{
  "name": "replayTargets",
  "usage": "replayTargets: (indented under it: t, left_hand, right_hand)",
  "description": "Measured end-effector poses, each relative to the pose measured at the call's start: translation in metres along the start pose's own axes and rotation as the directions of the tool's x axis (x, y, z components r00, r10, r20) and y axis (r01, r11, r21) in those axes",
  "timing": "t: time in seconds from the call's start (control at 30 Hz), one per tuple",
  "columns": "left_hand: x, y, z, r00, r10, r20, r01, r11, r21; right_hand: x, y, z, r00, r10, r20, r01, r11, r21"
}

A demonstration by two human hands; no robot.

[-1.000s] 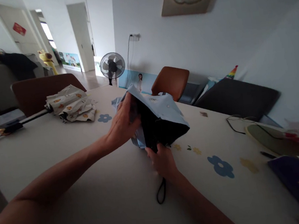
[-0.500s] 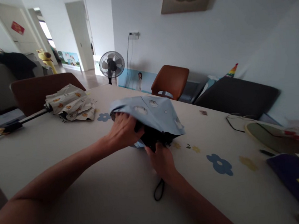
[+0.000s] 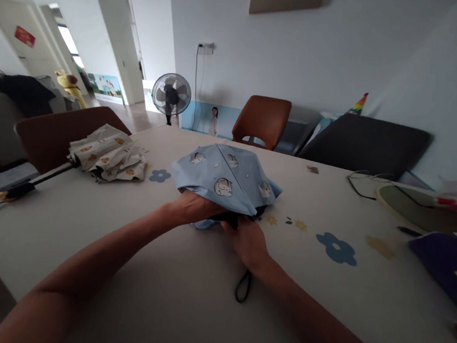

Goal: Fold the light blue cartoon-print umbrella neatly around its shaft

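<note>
A light blue folding umbrella [image 3: 225,180] with cartoon prints lies collapsed on the white table [image 3: 94,225], its canopy draped over both of my hands' fingers. My left hand [image 3: 191,208] reaches under the canopy's left side, its fingers hidden by the fabric. My right hand [image 3: 248,241] is closed round the umbrella's dark handle just below the canopy. A black wrist loop [image 3: 244,288] trails from the handle onto the table beside my right wrist.
A second folded umbrella [image 3: 107,160] with a beige print lies at the table's far left, its long handle [image 3: 20,190] pointing left. Brown chairs [image 3: 262,123] stand behind the table. A fan [image 3: 171,94] stands by the wall. Glasses [image 3: 362,184], a plate and dark bags crowd the right side.
The blue canopy, held up with its dark inside showing, has been turned down and now lies over my hands with the printed side up. My left hand moved from the top to underneath.
</note>
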State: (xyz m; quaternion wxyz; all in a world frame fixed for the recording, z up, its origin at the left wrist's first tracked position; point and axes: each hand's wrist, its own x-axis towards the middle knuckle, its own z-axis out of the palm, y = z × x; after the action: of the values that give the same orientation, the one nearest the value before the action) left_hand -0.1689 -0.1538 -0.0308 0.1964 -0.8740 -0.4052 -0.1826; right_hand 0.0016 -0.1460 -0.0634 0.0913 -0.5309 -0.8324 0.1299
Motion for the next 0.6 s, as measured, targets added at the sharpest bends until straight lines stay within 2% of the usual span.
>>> replayTargets:
  t: [0.07,0.13,0.43,0.6]
  left_hand:
    - [-0.001,-0.002,0.000,0.991,0.125,-0.049,-0.124,0.992,0.014]
    - [-0.003,-0.003,-0.001,0.983,0.169,-0.068,-0.169,0.986,-0.002]
    - [-0.008,-0.013,0.011,0.998,0.041,0.040,-0.034,0.985,-0.172]
    - [-0.005,-0.011,0.006,0.997,0.021,0.069,-0.005,0.974,-0.227]
  right_hand:
    - [0.000,0.000,-0.001,1.000,0.001,0.006,-0.001,1.000,-0.002]
    - [0.000,-0.001,-0.001,1.000,0.005,0.011,-0.005,1.000,-0.007]
    - [0.002,0.003,0.003,1.000,-0.012,-0.016,0.012,1.000,0.018]
    - [0.002,0.004,0.003,0.999,-0.021,-0.035,0.023,0.998,0.054]
